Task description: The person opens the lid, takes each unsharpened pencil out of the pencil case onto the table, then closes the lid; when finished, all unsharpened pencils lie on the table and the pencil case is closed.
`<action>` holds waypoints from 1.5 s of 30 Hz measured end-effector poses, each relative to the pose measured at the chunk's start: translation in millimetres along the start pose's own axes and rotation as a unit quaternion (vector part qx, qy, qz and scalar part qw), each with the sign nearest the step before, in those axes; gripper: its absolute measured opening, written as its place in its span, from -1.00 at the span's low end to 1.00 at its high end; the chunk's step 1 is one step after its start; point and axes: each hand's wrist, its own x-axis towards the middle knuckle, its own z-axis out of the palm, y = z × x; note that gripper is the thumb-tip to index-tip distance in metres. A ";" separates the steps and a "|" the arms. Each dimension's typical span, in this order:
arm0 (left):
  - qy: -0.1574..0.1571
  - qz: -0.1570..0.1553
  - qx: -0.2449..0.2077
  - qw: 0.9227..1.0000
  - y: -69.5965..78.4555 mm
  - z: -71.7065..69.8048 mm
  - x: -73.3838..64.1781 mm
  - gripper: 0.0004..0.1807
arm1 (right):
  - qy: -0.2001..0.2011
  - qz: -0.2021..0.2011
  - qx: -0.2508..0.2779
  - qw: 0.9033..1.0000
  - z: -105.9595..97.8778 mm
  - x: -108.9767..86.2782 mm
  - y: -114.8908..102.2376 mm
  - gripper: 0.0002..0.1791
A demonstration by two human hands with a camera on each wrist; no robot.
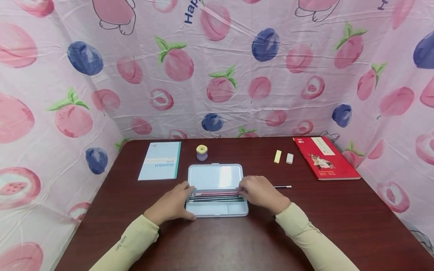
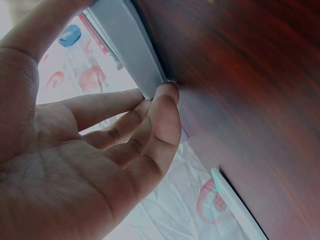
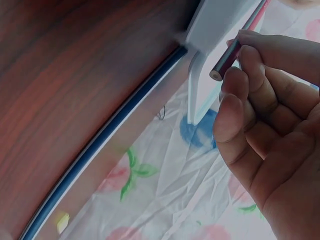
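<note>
A pale blue pencil case [image 1: 208,208] lies with its lid [image 1: 207,177] raised on the dark wooden table. Several pencils [image 1: 215,198] lie lengthwise in its long back compartment. My left hand [image 1: 172,203] grips the case's left end, thumb at the front corner and fingers by the hinge side. Over the right end of the case, my right hand [image 1: 260,192] pinches a pencil [image 3: 229,59] between thumb and fingers, its blunt end sticking out in the right wrist view. Another dark pencil [image 1: 283,186] lies on the table just beyond the right hand.
A light blue notebook [image 1: 159,162] lies at the back left, beside a small yellow and purple object [image 1: 202,153]. At the back right are a yellow block [image 1: 277,156], a white eraser [image 1: 289,158] and a red book [image 1: 329,160]. Fruit-patterned cloth hangs behind the table.
</note>
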 end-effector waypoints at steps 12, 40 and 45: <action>-0.002 0.001 0.005 1.000 -2.3 0.9 1.2 0.10 | -0.024 0.043 0.028 0.998 -23.5 -24.8 35.2 -0.86; -0.005 -0.011 0.003 1.000 -3.1 0.1 0.5 0.08 | -0.094 0.120 0.125 0.980 -42.2 -94.2 113.3 -0.84; -0.003 -0.005 0.003 1.000 -3.4 0.3 1.6 0.08 | -0.097 0.127 0.134 0.978 -42.4 -99.1 117.0 -0.85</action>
